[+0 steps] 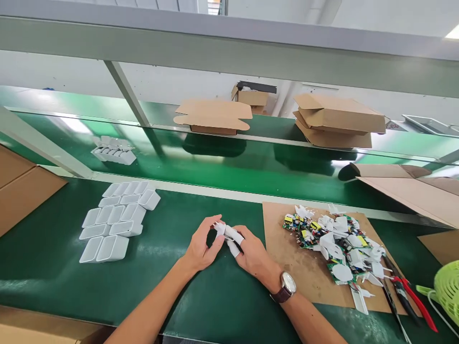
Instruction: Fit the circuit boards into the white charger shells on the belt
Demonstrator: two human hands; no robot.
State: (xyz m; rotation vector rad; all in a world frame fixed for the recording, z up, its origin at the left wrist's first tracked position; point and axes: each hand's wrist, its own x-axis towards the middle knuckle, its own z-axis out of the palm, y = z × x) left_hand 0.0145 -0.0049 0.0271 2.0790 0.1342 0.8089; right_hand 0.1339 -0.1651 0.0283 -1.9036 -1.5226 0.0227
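Note:
My left hand (pixel 203 243) is closed, its thumb and fingertips pinching a small white plastic plug piece (pixel 220 228) with thin prongs at its upper end. My right hand (pixel 254 252) meets it from the other side. White covers, seemingly finger cots, wrap its thumb and forefinger, which close on the lower end of the same piece. A wristwatch (pixel 287 286) is on the right wrist. To the left stand rows of open white plastic casings (pixel 118 215). On the right, a heap of circuit boards with white plug parts (pixel 340 243) lies on a cardboard sheet (pixel 283 272).
Red-handled pliers (pixel 416 301) and long dark tweezers (pixel 392 306) lie at the heap's right, near a green fan (pixel 448 289). More white casings (pixel 114 152) sit across the rail. Flattened cartons (pixel 337 117) rest on the shelf; an open carton (pixel 25 186) stands far left.

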